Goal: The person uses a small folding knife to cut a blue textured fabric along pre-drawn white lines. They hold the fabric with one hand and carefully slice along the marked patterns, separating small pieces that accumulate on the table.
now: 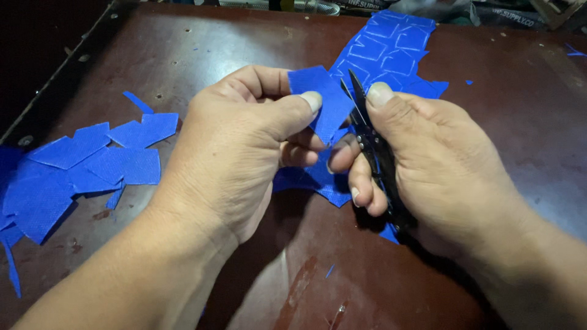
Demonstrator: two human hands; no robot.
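Note:
My left hand point(235, 146) pinches a piece of blue woven fabric point(321, 101) between thumb and fingers at the middle of the view. My right hand point(428, 162) grips small black scissors point(370, 137), thumb on top, with the blades pointing up and away against the right edge of that piece. More of the same blue fabric point(318, 180) hangs below and behind my fingers, partly hidden by both hands.
A larger blue fabric sheet point(391, 49) with chalk outlines lies on the dark red-brown table point(183, 55) beyond my hands. A pile of cut blue pieces point(92, 162) lies at the left. Small blue scraps dot the table. Clutter lines the far edge.

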